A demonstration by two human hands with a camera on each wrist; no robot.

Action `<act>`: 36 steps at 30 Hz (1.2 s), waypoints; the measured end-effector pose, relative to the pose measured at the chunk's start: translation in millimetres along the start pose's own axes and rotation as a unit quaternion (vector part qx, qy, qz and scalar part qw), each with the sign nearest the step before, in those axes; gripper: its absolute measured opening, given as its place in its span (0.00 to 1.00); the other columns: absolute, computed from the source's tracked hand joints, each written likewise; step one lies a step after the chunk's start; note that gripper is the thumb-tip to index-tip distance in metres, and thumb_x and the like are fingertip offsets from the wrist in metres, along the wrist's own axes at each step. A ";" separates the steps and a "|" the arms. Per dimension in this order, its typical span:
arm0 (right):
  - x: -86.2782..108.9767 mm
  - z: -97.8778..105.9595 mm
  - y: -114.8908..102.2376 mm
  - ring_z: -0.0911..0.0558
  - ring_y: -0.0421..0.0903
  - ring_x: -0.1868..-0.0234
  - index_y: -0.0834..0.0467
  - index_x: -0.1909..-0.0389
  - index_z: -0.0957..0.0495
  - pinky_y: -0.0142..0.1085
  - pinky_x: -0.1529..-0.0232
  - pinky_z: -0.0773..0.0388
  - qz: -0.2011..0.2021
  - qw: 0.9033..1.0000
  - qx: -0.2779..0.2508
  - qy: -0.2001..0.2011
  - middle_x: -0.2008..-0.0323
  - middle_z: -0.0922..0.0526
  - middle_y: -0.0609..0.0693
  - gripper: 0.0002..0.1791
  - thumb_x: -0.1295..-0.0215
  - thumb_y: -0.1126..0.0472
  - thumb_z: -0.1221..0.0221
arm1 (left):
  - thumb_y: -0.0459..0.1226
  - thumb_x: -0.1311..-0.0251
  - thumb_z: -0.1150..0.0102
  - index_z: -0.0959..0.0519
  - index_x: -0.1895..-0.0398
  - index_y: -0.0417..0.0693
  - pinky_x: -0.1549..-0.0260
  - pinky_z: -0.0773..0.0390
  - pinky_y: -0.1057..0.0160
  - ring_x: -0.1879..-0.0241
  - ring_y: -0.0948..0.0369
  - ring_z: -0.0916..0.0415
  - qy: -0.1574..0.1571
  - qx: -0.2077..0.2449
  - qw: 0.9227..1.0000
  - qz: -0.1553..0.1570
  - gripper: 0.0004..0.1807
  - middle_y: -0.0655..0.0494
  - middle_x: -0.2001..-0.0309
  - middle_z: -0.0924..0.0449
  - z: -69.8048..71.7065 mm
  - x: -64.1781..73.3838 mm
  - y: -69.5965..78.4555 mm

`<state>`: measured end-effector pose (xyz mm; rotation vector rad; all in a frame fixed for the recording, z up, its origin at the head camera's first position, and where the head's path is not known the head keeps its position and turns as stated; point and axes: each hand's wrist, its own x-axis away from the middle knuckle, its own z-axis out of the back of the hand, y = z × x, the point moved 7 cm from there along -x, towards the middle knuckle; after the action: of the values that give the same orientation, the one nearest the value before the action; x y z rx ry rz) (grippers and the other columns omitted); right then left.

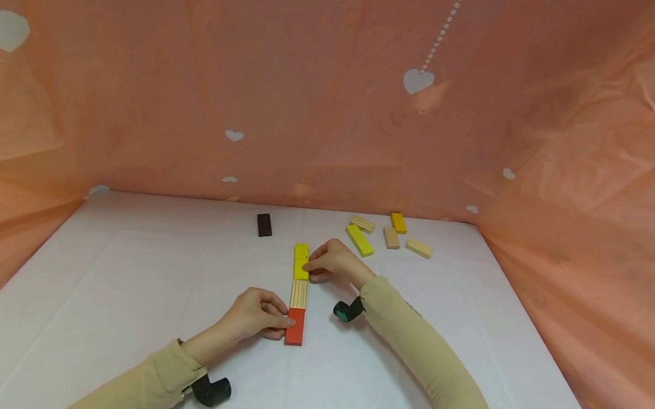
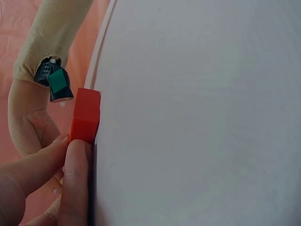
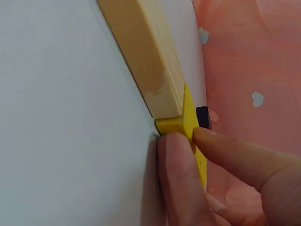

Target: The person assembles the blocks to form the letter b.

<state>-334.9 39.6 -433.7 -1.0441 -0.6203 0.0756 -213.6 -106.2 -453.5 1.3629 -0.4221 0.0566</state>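
Observation:
Three small blocks lie end to end in a line on the white table. A red block (image 1: 294, 334) is nearest, a striped bare-wood block (image 1: 298, 294) sits in the middle, and a yellow block (image 1: 301, 252) is farthest. From the left side, my left hand (image 1: 254, 315) holds the red block, thumb over its top and fingers along its side. My right hand (image 1: 339, 262) pinches the yellow block from the right. In the right wrist view, one fingertip presses the top of the yellow block (image 3: 188, 110) and another its side, close to the end of the wooden block (image 3: 146, 61).
Behind the line stands a black block (image 1: 264, 225). At the back right lie a lime-yellow block (image 1: 359, 240), an orange-yellow block (image 1: 398, 223) and several wooden blocks (image 1: 391, 238). An orange curtain (image 1: 312, 102) with hearts surrounds the table. Black wrist cameras (image 1: 212, 391) stick out below both sleeves.

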 end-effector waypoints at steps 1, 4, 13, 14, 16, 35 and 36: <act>-0.2 -0.2 0.6 0.17 0.45 0.78 0.67 0.62 0.20 0.33 0.69 0.16 -0.001 1.000 -0.004 -0.001 0.72 0.16 0.56 0.11 0.42 0.65 0.33 | 0.31 0.55 0.26 0.22 0.64 0.32 0.74 0.15 0.60 0.79 0.58 0.19 0.000 0.000 1.000 0.001 0.17 0.49 0.75 0.20 0.0 0.2 0.2; -0.4 -0.6 1.7 0.17 0.45 0.78 0.68 0.62 0.20 0.34 0.69 0.16 -0.003 1.000 -0.016 -0.004 0.72 0.16 0.57 0.11 0.42 0.66 0.33 | 0.31 0.55 0.26 0.22 0.64 0.32 0.74 0.15 0.60 0.79 0.58 0.19 0.001 0.000 1.000 0.003 0.17 0.48 0.75 0.20 0.2 0.3 1.0; -0.8 -0.6 4.0 0.16 0.45 0.77 0.68 0.63 0.20 0.34 0.69 0.16 0.003 1.000 -0.023 -0.003 0.72 0.16 0.58 0.10 0.41 0.65 0.34 | 0.30 0.54 0.26 0.22 0.64 0.32 0.74 0.15 0.61 0.80 0.58 0.19 0.001 -0.002 1.000 0.000 0.16 0.48 0.76 0.20 0.2 0.2 0.6; -0.9 -0.5 4.5 0.16 0.45 0.77 0.68 0.63 0.20 0.34 0.69 0.16 0.005 1.000 -0.025 -0.003 0.72 0.16 0.57 0.10 0.41 0.65 0.34 | 0.30 0.54 0.26 0.22 0.64 0.32 0.74 0.15 0.61 0.80 0.58 0.19 0.002 -0.002 1.000 0.000 0.16 0.48 0.76 0.20 0.0 0.3 0.6; -0.4 -0.3 5.3 0.16 0.44 0.78 0.68 0.63 0.19 0.33 0.70 0.16 0.007 0.999 -0.030 -0.007 0.73 0.17 0.57 0.11 0.40 0.63 0.35 | 0.30 0.54 0.26 0.22 0.64 0.32 0.75 0.15 0.60 0.80 0.58 0.19 0.003 -0.002 1.000 -0.001 0.16 0.49 0.76 0.20 -0.2 0.8 1.1; -10.1 8.7 4.8 0.16 0.48 0.76 0.65 0.45 0.30 0.38 0.69 0.15 0.013 0.992 -0.122 0.008 0.68 0.19 0.61 0.19 0.29 0.56 0.47 | 0.28 0.53 0.27 0.23 0.62 0.30 0.75 0.15 0.59 0.79 0.57 0.19 0.004 -0.001 1.000 -0.012 0.17 0.49 0.75 0.19 -1.0 -0.9 -2.2; -11.6 9.2 3.9 0.16 0.48 0.75 0.65 0.45 0.30 0.38 0.69 0.15 0.019 0.992 -0.128 0.008 0.68 0.19 0.61 0.19 0.28 0.57 0.47 | 0.28 0.54 0.27 0.23 0.62 0.30 0.75 0.15 0.59 0.79 0.57 0.19 0.003 -0.001 1.000 -0.013 0.17 0.49 0.75 0.19 -1.1 -0.8 -2.0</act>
<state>-348.3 44.8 -438.9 -1.3026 -0.6057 0.0200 -213.5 -105.4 -455.8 1.3659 -0.3993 0.0393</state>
